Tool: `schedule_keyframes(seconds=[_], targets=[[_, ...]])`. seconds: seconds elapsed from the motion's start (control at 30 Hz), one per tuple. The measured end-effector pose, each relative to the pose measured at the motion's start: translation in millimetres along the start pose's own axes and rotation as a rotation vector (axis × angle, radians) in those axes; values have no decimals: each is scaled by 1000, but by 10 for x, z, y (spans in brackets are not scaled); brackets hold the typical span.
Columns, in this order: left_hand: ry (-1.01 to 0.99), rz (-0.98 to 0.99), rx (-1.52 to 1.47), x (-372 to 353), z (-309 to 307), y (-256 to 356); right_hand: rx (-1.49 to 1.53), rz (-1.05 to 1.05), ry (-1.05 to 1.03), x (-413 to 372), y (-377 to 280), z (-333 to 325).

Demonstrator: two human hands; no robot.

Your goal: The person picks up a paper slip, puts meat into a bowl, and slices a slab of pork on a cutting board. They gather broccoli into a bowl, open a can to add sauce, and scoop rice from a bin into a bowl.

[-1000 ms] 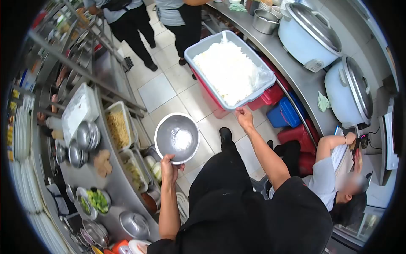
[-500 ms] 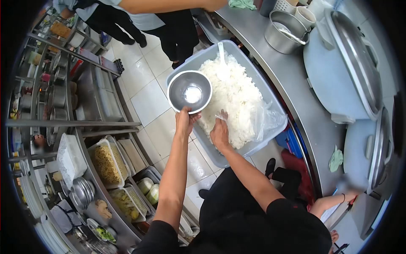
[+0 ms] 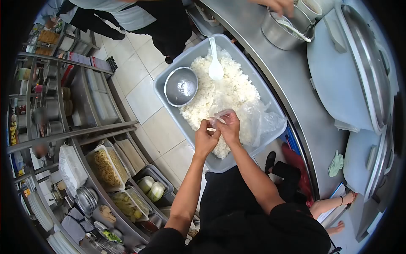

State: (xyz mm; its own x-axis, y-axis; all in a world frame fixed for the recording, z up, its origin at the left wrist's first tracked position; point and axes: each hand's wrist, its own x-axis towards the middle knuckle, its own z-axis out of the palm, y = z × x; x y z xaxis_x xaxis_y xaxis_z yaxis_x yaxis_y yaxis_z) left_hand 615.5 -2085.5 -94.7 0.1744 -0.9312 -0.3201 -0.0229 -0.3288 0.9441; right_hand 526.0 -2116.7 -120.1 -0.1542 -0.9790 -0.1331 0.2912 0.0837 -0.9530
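Note:
Both hands meet above a grey-blue tub (image 3: 274,94) filled with cooked white rice (image 3: 243,82). My left hand (image 3: 206,140) and my right hand (image 3: 229,129) pinch the edge of a thin clear plastic bag (image 3: 221,113) between their fingertips. How far the bag reaches is hard to make out against the rice. A steel bowl (image 3: 181,86) rests in the tub at its left side. Farther back, a white spoon (image 3: 215,67) lies on the rice with its handle toward the tub's far rim. More clear plastic sheeting (image 3: 267,122) is bunched at the tub's right end.
A steel counter (image 3: 270,80) runs along the right, carrying a steel pot (image 3: 277,36) and large lidded containers (image 3: 344,72). Another person's hand (image 3: 279,6) is over the pot. Shelves with a noodle basket (image 3: 105,165) line the left. A person in dark trousers (image 3: 160,25) stands beyond the tub.
My left hand has let go of the steel bowl, which now rests in the tub. My hands have come together on the plastic bag. Another person's hand has appeared over the pot.

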Motion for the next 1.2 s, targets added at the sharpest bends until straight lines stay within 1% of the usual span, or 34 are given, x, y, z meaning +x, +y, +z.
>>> schedule_keyframes(seconds=[0.03,0.07,0.1,0.13,0.17,0.2,0.23,0.3,0.33,0.37,0.4,0.43,0.5,0.53,0.57,0.63,0.67,0.73,0.77,0.83,0.9,0.97,1.03,1.1,1.13,1.17,1.2], targets=[[32,26,242,-11,-9,89,4,-2,1,-43,22,-37],[67,52,482,-37,-25,141,83,244,-67,-94,-26,-41],[71,59,483,-78,-32,142,160,487,-138,-126,-66,-34],[131,225,611,-130,-30,127,180,541,-197,-143,-13,-34],[192,388,737,-197,-40,106,179,537,-202,-150,-88,23],[188,431,779,-268,-67,111,410,614,-117,-142,-207,113],[198,433,778,-337,-104,122,641,688,-33,-146,-287,186],[187,489,827,-464,-200,247,672,649,-90,-206,-195,228],[206,489,827,-500,-236,299,774,578,-166,-261,-149,238],[192,560,808,-531,-254,346,874,509,-243,-328,-195,280],[178,629,788,-581,-272,362,926,625,-246,-411,-281,295],[199,625,787,-636,-280,339,918,635,-264,-453,-291,330],[135,708,713,-697,-304,312,726,585,-237,-459,-266,408],[104,686,752,-757,-336,306,612,537,-227,-416,44,406],[114,687,750,-811,-359,285,608,537,-236,-458,-7,435],[120,675,713,-859,-390,241,833,895,-8,-502,-118,475],[122,681,710,-896,-405,224,832,889,-11,-526,-189,456],[77,629,728,-1004,-422,180,874,775,-248,-590,-332,382],[75,638,726,-1030,-415,177,874,767,-248,-559,-315,379],[-41,629,598,-1077,-379,150,784,619,-318,-509,-257,354],[-59,629,551,-1076,-333,224,797,584,-311,-402,-335,370],[-119,648,486,-1014,-267,289,689,658,-321,-261,-423,339],[-142,644,464,-953,-202,375,707,655,-306,-148,-513,331],[-162,633,439,-897,-110,422,742,553,-164,-53,-692,395],[-185,694,414,-873,-39,429,693,479,-104,39,-702,388],[-207,753,389,-847,10,423,685,488,-101,159,-623,323],[-204,733,410,-769,14,423,514,456,-46,316,-488,223]])
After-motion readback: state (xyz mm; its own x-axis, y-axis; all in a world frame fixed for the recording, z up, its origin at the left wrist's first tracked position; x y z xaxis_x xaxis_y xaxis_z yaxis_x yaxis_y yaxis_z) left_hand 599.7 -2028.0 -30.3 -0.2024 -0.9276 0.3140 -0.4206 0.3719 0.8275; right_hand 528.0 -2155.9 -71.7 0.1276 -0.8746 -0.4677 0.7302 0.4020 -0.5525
